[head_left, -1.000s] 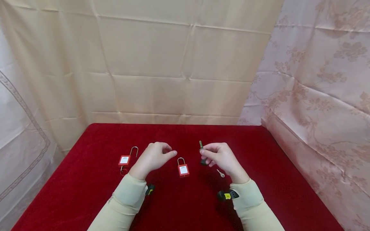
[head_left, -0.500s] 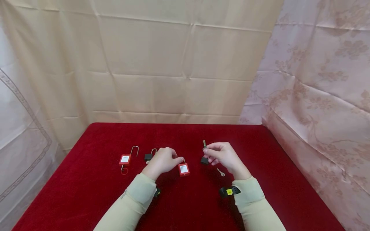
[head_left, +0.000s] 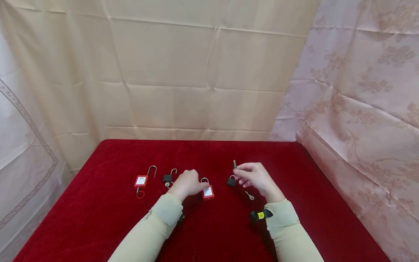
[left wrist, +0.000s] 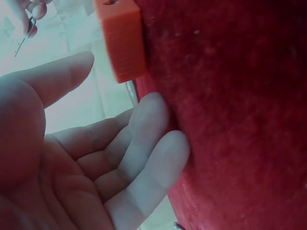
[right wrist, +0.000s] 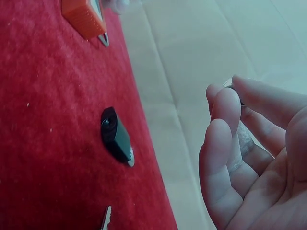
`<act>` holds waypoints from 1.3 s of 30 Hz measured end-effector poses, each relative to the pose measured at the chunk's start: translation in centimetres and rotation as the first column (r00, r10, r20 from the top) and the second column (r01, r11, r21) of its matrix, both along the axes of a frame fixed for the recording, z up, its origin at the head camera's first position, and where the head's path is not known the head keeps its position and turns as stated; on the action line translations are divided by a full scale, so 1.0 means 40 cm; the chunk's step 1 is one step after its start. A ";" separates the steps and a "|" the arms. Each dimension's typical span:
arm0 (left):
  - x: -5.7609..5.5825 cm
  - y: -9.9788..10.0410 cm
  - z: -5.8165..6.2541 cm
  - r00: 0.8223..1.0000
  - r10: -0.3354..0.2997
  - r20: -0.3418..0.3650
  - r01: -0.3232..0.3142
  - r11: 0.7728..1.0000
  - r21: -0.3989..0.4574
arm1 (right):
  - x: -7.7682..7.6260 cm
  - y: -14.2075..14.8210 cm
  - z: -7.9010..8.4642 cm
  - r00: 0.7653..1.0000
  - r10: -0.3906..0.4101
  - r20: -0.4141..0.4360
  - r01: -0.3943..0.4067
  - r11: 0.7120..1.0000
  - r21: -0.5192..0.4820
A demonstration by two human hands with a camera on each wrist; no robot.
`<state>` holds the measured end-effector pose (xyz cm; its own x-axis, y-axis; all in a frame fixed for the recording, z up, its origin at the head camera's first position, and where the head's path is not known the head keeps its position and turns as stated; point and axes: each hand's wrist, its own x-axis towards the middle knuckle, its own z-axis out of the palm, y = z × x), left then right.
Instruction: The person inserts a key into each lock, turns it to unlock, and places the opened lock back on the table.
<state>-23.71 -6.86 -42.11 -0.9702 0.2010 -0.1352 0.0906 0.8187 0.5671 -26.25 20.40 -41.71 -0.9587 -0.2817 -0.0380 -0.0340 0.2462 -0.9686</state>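
Note:
My left hand is beside a red padlock with a white label, the thumb close to its shackle in the head view. In the left wrist view the fingers bend loosely, fingertips right at the red cloth, below the red padlock; nothing is between them. My right hand pinches a small key between thumb and fingertips, its blade pointing up. The fingers mostly hide that key in the right wrist view. Just below and left of this hand, a black padlock lies on the cloth, keyhole showing in the right wrist view.
A loose silver key lies under the right wrist. Farther left are a red padlock with its shackle raised and a key ring, plus a small black padlock with its shackle up and a key. Red cloth covers the table.
My left hand has moved right and down to the middle red padlock, uncovering the small black padlock on the left. The right hand has shifted slightly right with the key, away from the nearby black padlock.

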 end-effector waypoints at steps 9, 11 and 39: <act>0.000 0.022 0.002 1.000 0.006 -0.014 -0.007 0.999 -0.041 | -0.009 0.015 -0.015 0.999 -0.024 0.025 0.025 1.000 -0.019; 0.002 0.027 0.004 1.000 0.003 -0.013 -0.004 0.999 -0.054 | -0.009 0.017 -0.018 0.999 -0.031 0.031 0.032 0.999 -0.028; 0.007 0.068 -0.005 0.998 -0.035 -0.044 0.032 0.998 -0.057 | -0.014 0.025 -0.027 0.997 -0.054 0.052 0.057 0.997 -0.053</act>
<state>-23.45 -4.12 -42.30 -0.9684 0.2270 -0.1038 0.1429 0.8452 0.5150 -26.81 21.39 -42.77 -0.9702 -0.2312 -0.0728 0.0277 0.1929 -0.9808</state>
